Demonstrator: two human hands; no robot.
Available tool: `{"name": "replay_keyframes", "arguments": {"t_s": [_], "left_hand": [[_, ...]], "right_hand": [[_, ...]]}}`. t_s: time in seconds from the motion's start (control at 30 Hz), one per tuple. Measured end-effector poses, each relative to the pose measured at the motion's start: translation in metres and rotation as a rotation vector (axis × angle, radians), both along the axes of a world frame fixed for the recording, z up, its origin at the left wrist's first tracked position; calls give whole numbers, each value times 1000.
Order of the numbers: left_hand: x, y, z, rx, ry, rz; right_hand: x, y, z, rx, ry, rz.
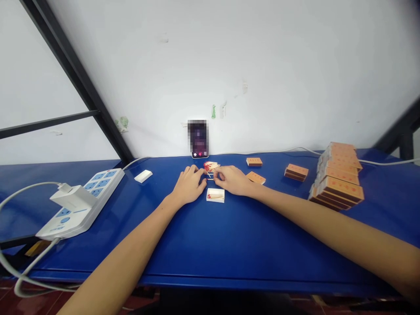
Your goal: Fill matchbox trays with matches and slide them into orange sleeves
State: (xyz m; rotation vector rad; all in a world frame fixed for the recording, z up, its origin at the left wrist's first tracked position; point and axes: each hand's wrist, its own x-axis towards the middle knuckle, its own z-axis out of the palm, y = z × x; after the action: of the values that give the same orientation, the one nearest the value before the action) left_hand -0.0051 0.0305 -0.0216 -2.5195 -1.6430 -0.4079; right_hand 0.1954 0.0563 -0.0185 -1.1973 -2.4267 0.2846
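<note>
My left hand (190,183) and my right hand (232,179) face each other over the blue table, fingers curled inward. A few matchsticks (210,179) lie crosswise between their fingertips, and both hands seem to pinch them at the ends; the exact contact is too small to make out. Just beyond is a heap of red-tipped matches (212,166). Nearer to me, below the fingertips, sits a white matchbox tray (215,195) with several matches inside. An orange matchbox sleeve (256,177) lies behind my right wrist, partly hidden by it.
A phone (198,139) leans on the wall. Stacked matchboxes (339,175) stand at the right, with matchboxes (296,172) and a single matchbox (254,162) nearby. At left are a white tray-like piece (143,176) and a power strip (108,181) with a plugged-in charger (74,199) and cables.
</note>
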Motion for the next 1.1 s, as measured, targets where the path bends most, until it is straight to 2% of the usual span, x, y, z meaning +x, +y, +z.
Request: {"name": "replay_keyframes", "arguments": {"t_s": [0.33,0.63,0.9,1.1], "left_hand": [[0,-2,1,9,-25,-63],[-1,0,-1,14,-75,-119],[5,-6,11,-82,-67,-15],[7,-7,13,-4,-119,61]], "right_hand": [[1,-5,-4,102,-46,-53],[2,-2,-6,70,-24,-61],[3,0,-2,-10,27,-60],[3,2,-4,-5,69,16]]}}
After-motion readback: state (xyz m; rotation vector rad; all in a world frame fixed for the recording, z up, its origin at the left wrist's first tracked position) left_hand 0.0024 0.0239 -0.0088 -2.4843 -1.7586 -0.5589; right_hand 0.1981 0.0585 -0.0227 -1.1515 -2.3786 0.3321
